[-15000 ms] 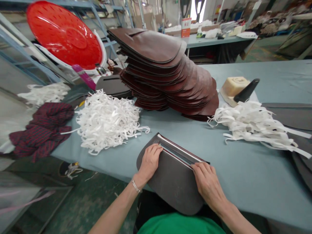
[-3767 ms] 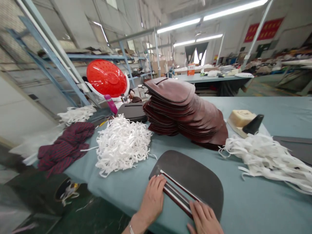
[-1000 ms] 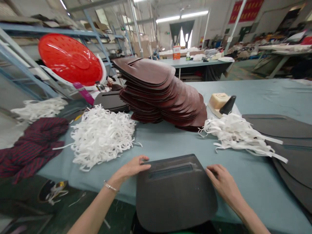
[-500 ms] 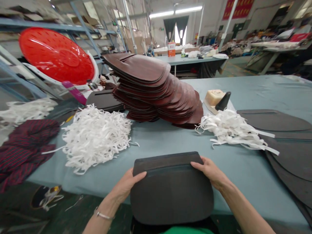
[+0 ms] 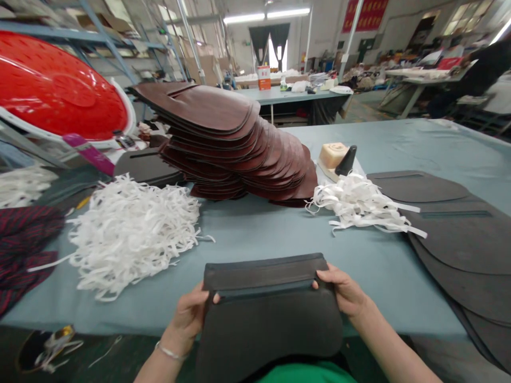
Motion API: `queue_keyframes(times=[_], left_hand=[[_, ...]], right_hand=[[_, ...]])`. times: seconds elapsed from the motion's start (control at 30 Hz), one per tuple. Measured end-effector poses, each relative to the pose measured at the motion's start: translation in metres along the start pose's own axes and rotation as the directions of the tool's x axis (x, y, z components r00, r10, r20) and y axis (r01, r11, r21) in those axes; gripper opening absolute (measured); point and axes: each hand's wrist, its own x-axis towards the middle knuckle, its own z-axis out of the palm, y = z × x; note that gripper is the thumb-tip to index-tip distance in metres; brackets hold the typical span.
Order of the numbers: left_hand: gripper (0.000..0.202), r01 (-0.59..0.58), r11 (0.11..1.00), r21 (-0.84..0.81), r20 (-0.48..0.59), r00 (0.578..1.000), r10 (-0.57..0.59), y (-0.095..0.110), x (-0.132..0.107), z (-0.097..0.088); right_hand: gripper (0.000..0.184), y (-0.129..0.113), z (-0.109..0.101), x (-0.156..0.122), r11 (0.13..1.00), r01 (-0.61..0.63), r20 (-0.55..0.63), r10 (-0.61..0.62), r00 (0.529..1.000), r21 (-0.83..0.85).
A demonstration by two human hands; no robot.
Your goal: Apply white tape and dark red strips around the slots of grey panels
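Observation:
Between my two hands is a dark grey, leather-like panel (image 5: 271, 324) with rounded lower corners and a long slot near its top edge. My left hand (image 5: 192, 311) grips its left side, and a fingertip shows through the slot's left end. On the right side my right hand (image 5: 344, 290) pinches the panel, with a fingertip poking through the slot there too. The panel's lower part reaches my lap, over the table's front edge. Beyond it lie a big heap of white strips (image 5: 138, 231) on the left and a smaller bundle of white strips (image 5: 359, 202) on the right.
A fanned stack of brown leather panels (image 5: 235, 143) stands at the centre back. More dark panels (image 5: 459, 234) overlap along the right. A yellowish block (image 5: 333, 154) and a black cone (image 5: 346, 160) sit behind the bundle. Striped cloth (image 5: 27, 244) lies far left.
The panel has tilted and its slot now gapes wider. My fingertips have come through the slot at both ends. The whole view has shifted a little to the right.

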Motion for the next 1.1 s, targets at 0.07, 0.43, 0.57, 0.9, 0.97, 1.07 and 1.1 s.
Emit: queue_keyframes(times=[0.07, 0.43, 0.57, 0.9, 0.97, 1.07, 1.1], left_hand=[[0.04, 0.017, 1.0, 0.01, 0.062, 0.998, -0.017, 0.002, -0.002, 0.0], [0.054, 0.052, 0.917, 0.396, -0.249, 0.967, 0.052, -0.001, 0.014, 0.039], [0.05, 0.028, 0.826, 0.563, -0.23, 0.965, 0.124, 0.003, 0.022, 0.032], [0.056, -0.173, 0.531, 0.83, -0.138, 0.857, 0.496, 0.004, 0.057, 0.031], [0.046, -0.253, 0.339, 0.906, 0.001, 0.803, 0.596, 0.008, 0.072, 0.049], [0.028, -0.392, 0.07, 0.917, 0.299, 0.793, 0.531, 0.005, 0.11, 0.098], [0.027, -0.434, -0.014, 0.901, 0.387, 0.787, 0.48, 0.001, 0.126, 0.118]], right_hand=[[0.036, 0.001, 0.002, -0.004, 0.999, 0.014, -0.03, -0.015, 0.999, -0.049], [0.05, -0.004, 0.002, 0.001, 0.932, 0.136, -0.132, -0.189, 0.973, -0.336], [0.045, -0.01, 0.008, -0.001, 0.914, 0.158, -0.147, -0.226, 0.963, -0.373], [0.024, -0.028, -0.035, 0.009, 0.571, 0.138, -0.274, -0.575, 0.771, -0.809], [0.02, -0.043, -0.05, 0.013, 0.395, 0.076, -0.251, -0.709, 0.658, -0.916], [0.022, -0.071, -0.049, 0.024, 0.072, -0.001, -0.061, -0.84, 0.539, -0.997], [0.024, -0.08, -0.043, 0.03, -0.06, -0.019, 0.041, -0.855, 0.517, -0.998]])
